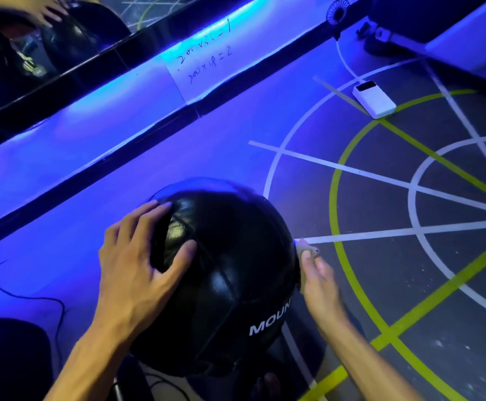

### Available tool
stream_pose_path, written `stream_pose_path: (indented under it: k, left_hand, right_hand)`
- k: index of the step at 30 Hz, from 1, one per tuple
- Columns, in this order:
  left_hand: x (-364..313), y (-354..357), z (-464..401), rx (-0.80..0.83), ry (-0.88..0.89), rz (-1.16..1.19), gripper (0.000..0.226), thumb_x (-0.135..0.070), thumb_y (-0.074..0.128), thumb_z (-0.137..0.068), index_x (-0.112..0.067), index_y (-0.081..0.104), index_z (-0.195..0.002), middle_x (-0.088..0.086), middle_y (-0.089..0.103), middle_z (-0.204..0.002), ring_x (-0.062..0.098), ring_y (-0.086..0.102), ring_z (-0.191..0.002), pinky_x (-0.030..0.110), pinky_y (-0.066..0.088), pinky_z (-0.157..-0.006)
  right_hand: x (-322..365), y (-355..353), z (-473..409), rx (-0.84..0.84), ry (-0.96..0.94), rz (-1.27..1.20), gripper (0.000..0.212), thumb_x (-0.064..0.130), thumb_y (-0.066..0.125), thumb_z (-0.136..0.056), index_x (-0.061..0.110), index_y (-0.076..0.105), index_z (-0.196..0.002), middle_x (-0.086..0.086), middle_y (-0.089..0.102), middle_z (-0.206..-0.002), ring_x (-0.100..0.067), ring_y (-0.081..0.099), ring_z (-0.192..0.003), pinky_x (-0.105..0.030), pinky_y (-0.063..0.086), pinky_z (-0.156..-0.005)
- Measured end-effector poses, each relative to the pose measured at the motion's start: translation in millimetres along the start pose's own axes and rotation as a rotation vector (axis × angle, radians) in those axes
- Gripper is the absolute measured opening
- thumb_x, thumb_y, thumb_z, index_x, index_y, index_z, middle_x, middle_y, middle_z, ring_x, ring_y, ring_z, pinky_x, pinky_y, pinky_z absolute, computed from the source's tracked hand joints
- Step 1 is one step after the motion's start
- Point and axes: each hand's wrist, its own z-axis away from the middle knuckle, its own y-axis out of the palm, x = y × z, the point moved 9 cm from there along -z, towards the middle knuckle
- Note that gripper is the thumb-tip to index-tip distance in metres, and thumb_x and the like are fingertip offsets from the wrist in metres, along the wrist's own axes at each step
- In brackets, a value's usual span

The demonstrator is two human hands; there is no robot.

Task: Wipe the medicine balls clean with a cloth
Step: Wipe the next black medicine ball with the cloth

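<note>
Black leather-look medicine ball (224, 282) sits on the floor (380, 285) at lower centre of the head view, close in front of the person, beside the blue-lit base of the wall. Round, so no long axis; its stitched seams meet near the top left, and the white lettering "MOUN" on its lower right side reads upward to the right, the rest of the word hidden round the curve. Left hand (146, 264) lies spread on the upper left of the ball, fingers straight and splayed, thumb reaching toward the centre seams, palm pressing the surface, nothing gripped. Right hand (319, 279) is at the ball's right edge, fingers curled round a small pale cloth (304, 250) and holding it against the side of the ball; only a bit of cloth shows past the fingertips. Hands well apart, ball between them. Floor is dark grey with white and yellow-green lines and circles to the right. White power bank (374, 100) lies on the floor at upper right, well apart from the ball, a white cable (346, 63) running up from it toward a small black fan (337, 10) by the wall. Paper note (204, 57) with handwritten numbers is stuck on the lit strip at top centre. Mirror (47, 44) at upper left reflects a hand and a dark ball. Dark padded object (10, 357) sits at lower left, thin black wires (33, 298) trailing near it.
</note>
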Motion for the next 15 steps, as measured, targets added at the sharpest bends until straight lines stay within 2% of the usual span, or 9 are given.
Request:
stream_pose_path:
  k: [2, 3, 5, 6, 8, 10, 12, 15]
  left_hand:
    - [-1.6, -7.5, 6.6, -0.044, 0.008, 0.042, 0.056, -0.065, 0.057, -0.082, -0.034, 0.059, -0.129, -0.015, 0.052, -0.134, 0.022, 0.042, -0.124, 0.046, 0.035, -0.107]
    - [-1.3, -9.7, 8.3, -0.060, 0.006, 0.064, 0.050, -0.064, 0.057, -0.083, -0.035, 0.061, -0.124, -0.017, 0.053, -0.128, 0.022, 0.042, -0.120, 0.044, 0.036, -0.105]
    - [3.6, -12.4, 10.6, -0.090, -0.011, 0.098, 0.041, -0.063, 0.056, -0.086, -0.036, 0.062, -0.116, -0.018, 0.052, -0.120, 0.021, 0.042, -0.117, 0.031, 0.033, -0.103]
    - [6.1, -12.6, 11.0, -0.102, -0.020, 0.106, 0.039, -0.063, 0.056, -0.086, -0.036, 0.062, -0.114, -0.017, 0.052, -0.119, 0.022, 0.042, -0.116, 0.025, 0.031, -0.102]
    - [11.2, -12.8, 12.9, -0.116, -0.041, 0.121, 0.037, -0.062, 0.057, -0.087, -0.035, 0.062, -0.111, -0.016, 0.052, -0.117, 0.023, 0.043, -0.115, 0.022, 0.030, -0.099]
    - [14.5, -13.7, 14.8, -0.134, -0.046, 0.139, 0.034, -0.060, 0.057, -0.087, -0.035, 0.062, -0.110, -0.016, 0.051, -0.116, 0.024, 0.044, -0.115, 0.018, 0.028, -0.099]
    - [13.5, -14.6, 16.5, -0.149, -0.029, 0.134, 0.031, -0.058, 0.057, -0.088, -0.035, 0.060, -0.110, -0.015, 0.052, -0.117, 0.027, 0.046, -0.115, 0.016, 0.027, -0.100]
    - [13.6, -12.9, 16.4, -0.135, -0.033, 0.112, 0.032, -0.058, 0.057, -0.089, -0.034, 0.062, -0.109, -0.014, 0.053, -0.118, 0.026, 0.045, -0.114, 0.028, 0.029, -0.097]
  right_hand:
    - [23.1, 5.9, -9.1, -0.011, -0.041, -0.002, 0.036, 0.031, 0.040, -0.109, 0.023, 0.062, -0.136, 0.011, 0.061, -0.137, -0.010, 0.050, -0.136, -0.018, 0.034, -0.103]
    - [43.3, 12.3, -9.9, 0.000, -0.096, 0.028, 0.037, 0.032, 0.040, -0.109, 0.023, 0.062, -0.137, 0.011, 0.060, -0.140, -0.007, 0.048, -0.136, -0.013, 0.032, -0.103]
    - [90.4, 33.9, -0.9, 0.060, -0.270, 0.119, 0.038, 0.032, 0.040, -0.109, 0.021, 0.061, -0.138, 0.012, 0.057, -0.143, -0.001, 0.045, -0.136, -0.004, 0.028, -0.102]
    - [112.5, 45.7, 10.2, 0.099, -0.389, 0.173, 0.040, 0.033, 0.038, -0.108, 0.020, 0.060, -0.140, 0.011, 0.055, -0.146, 0.001, 0.041, -0.138, -0.004, 0.026, -0.107]
    - [136.3, 63.6, 35.3, 0.181, -0.599, 0.235, 0.045, 0.031, 0.038, -0.106, 0.017, 0.052, -0.146, 0.009, 0.046, -0.155, 0.004, 0.032, -0.144, -0.013, 0.021, -0.118]
    - [130.0, 63.7, 44.6, 0.229, -0.707, 0.232, 0.045, 0.021, 0.042, -0.106, 0.015, 0.046, -0.150, 0.009, 0.039, -0.159, 0.003, 0.028, -0.148, -0.019, 0.020, -0.121]
    - [104.6, 43.4, 31.5, 0.204, -0.650, 0.185, 0.043, 0.014, 0.041, -0.109, 0.019, 0.047, -0.150, 0.013, 0.041, -0.157, 0.004, 0.032, -0.145, -0.019, 0.024, -0.120]
    - [42.7, 13.3, 0.6, 0.158, -0.303, 0.210, 0.042, 0.035, 0.036, -0.107, 0.033, 0.054, -0.145, 0.024, 0.052, -0.145, 0.005, 0.043, -0.138, -0.021, 0.034, -0.114]
